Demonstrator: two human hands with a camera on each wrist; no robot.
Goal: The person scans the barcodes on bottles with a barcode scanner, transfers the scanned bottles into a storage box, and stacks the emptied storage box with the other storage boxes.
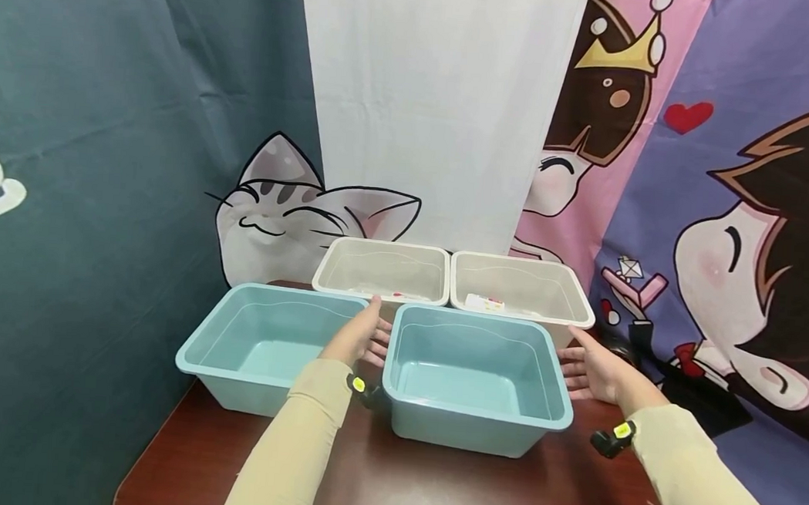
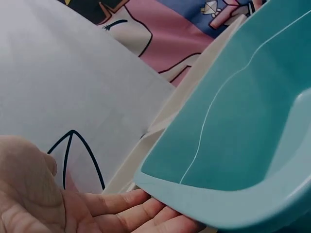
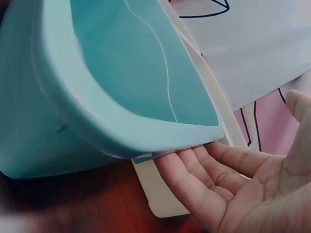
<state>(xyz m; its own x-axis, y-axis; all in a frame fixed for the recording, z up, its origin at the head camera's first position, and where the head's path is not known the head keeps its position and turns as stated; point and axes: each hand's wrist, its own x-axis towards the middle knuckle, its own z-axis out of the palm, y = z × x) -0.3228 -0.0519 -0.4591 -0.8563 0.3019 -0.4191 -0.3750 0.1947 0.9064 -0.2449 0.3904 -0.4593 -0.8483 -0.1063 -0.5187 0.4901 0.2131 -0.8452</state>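
Observation:
An empty light-blue plastic bin stands on the table between my two hands. At its left side my left hand is held with the palm facing inward and the fingers extended. In the left wrist view those fingertips lie under the bin's rim. On the other side, my right hand has its palm turned toward the bin and its thumb raised. Its fingertips are right at the underside of the rim in the right wrist view. Neither thumb is over the rim.
A second blue bin stands to the left. Behind are two cream bins, the left one with small red-and-white items, the right one with a small white packet. The reddish-brown table meets a printed curtain.

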